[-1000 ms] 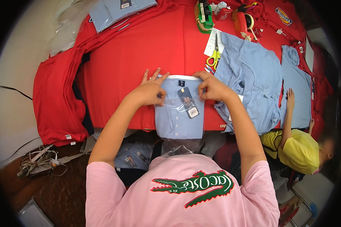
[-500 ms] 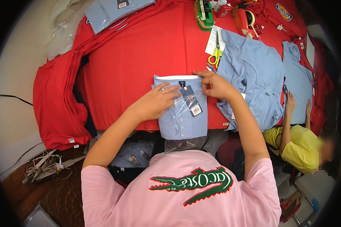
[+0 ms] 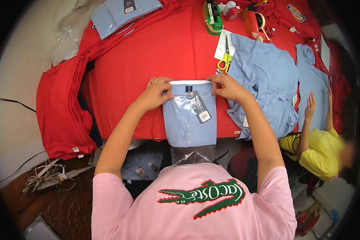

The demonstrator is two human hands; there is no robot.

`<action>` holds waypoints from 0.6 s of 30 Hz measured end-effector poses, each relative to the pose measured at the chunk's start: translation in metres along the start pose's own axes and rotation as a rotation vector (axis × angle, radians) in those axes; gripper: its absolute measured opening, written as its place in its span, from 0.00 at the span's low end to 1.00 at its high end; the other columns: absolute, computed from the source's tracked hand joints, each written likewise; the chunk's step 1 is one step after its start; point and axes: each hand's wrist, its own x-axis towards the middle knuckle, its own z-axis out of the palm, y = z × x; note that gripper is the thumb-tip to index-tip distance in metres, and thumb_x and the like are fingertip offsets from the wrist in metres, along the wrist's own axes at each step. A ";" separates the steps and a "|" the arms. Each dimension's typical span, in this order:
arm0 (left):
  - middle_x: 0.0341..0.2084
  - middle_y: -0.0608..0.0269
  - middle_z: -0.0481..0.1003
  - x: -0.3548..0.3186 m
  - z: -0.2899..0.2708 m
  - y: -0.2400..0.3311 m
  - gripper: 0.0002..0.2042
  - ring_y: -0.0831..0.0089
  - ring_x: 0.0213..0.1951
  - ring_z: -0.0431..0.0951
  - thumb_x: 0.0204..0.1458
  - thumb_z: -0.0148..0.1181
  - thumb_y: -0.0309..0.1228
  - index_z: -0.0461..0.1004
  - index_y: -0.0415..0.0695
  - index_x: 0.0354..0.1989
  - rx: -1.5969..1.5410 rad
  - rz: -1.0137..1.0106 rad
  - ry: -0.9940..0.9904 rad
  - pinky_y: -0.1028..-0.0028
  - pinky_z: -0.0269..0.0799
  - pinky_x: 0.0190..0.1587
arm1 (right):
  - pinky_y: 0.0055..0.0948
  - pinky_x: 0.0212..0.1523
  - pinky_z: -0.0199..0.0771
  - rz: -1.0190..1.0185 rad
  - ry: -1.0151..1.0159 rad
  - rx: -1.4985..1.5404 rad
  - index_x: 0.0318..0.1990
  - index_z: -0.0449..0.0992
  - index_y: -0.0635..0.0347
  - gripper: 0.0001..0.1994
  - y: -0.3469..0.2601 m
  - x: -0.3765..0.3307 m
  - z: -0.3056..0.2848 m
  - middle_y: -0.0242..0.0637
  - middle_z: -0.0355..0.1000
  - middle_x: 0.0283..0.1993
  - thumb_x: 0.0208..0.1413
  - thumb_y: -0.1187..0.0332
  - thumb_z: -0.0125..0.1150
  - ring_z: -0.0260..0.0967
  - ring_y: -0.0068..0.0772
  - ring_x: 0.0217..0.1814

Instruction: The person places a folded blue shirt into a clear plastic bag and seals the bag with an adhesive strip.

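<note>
A folded light-blue shirt (image 3: 176,120) lies at the near edge of the red-covered table, its buttons running toward me. Clear plastic (image 3: 193,155) covers its front and hangs past the table edge. Along the shirt's far edge runs a white strip (image 3: 190,82), above a small dark neck label. A dark hang tag (image 3: 200,108) with a white sticker slants under the plastic. My left hand (image 3: 158,93) pinches the shirt's far left corner. At the far right corner, my right hand (image 3: 227,87) pinches with thumb and fingers. Whether the plastic is also between my fingers is unclear.
Loose light-blue shirts (image 3: 264,80) lie to the right, beside yellow-handled scissors (image 3: 225,60) on a paper sheet. A tape dispenser (image 3: 254,24) and a green-and-black device (image 3: 213,18) stand at the back. Red garments (image 3: 62,108) drape left. A person in yellow (image 3: 318,154) handles another shirt.
My left hand has moved from the shirt's front out to its far left corner and closed there. The hang tag, straighter before, shows more clearly. My right hand stays at the right corner.
</note>
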 end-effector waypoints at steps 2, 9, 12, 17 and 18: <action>0.37 0.61 0.82 0.015 -0.014 -0.001 0.13 0.66 0.44 0.77 0.60 0.72 0.34 0.72 0.44 0.32 -0.218 -0.205 -0.201 0.61 0.72 0.56 | 0.34 0.56 0.78 0.070 0.029 0.098 0.32 0.73 0.65 0.08 0.000 0.001 0.001 0.39 0.82 0.41 0.58 0.78 0.70 0.79 0.35 0.45; 0.25 0.68 0.75 0.012 -0.109 0.058 0.10 0.82 0.30 0.71 0.62 0.70 0.27 0.73 0.42 0.34 -0.470 -0.377 -0.132 0.77 0.64 0.32 | 0.35 0.53 0.78 -0.111 0.235 0.024 0.38 0.78 0.64 0.05 -0.079 -0.035 -0.056 0.35 0.81 0.42 0.61 0.76 0.71 0.80 0.32 0.46; 0.29 0.63 0.77 0.009 -0.192 0.138 0.11 0.65 0.34 0.78 0.57 0.74 0.28 0.73 0.43 0.32 -0.105 -0.121 0.141 0.63 0.73 0.41 | 0.37 0.53 0.78 -0.498 0.533 -0.270 0.37 0.79 0.64 0.07 -0.156 -0.064 -0.100 0.35 0.80 0.46 0.57 0.76 0.74 0.80 0.37 0.48; 0.40 0.64 0.80 -0.015 -0.236 0.199 0.10 0.60 0.49 0.81 0.48 0.75 0.24 0.75 0.44 0.30 0.488 0.407 0.545 0.57 0.72 0.60 | 0.40 0.48 0.79 -0.621 0.760 -0.520 0.34 0.79 0.61 0.08 -0.219 -0.109 -0.122 0.37 0.78 0.45 0.54 0.73 0.75 0.79 0.45 0.48; 0.42 0.64 0.80 -0.025 -0.232 0.205 0.10 0.60 0.52 0.81 0.47 0.75 0.24 0.75 0.44 0.30 0.525 0.385 0.560 0.56 0.71 0.63 | 0.40 0.48 0.79 -0.628 0.776 -0.517 0.34 0.78 0.61 0.08 -0.221 -0.116 -0.117 0.37 0.78 0.45 0.53 0.73 0.75 0.79 0.45 0.48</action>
